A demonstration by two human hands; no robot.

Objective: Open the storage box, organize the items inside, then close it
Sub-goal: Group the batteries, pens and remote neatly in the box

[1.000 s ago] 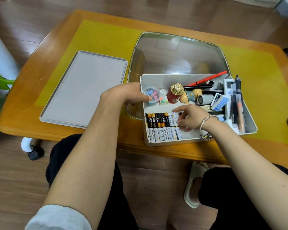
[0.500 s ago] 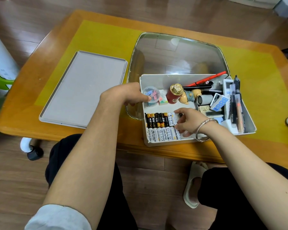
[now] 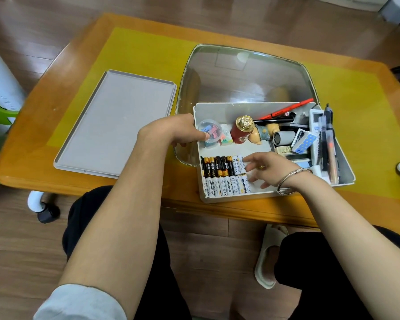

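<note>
The white storage box stands open near the table's front edge. Its grey lid lies flat to the left. Several batteries lie in two neat rows at the box's front left. My left hand grips the box's left wall, thumb inside next to a clear tub of clips. My right hand hovers over the right end of the battery rows, fingers spread and relaxed, tips touching the batteries. A red bottle with a gold cap, a small figure and pens fill the rest.
The box rests partly on a clear glass plate set in the yellow-topped wooden table. A white pole with a green base stands at the left. My knees and a slipper are below the table edge.
My right hand slid down along the battery rows and its fingers have spread open. My left hand has kept its hold on the box wall.
</note>
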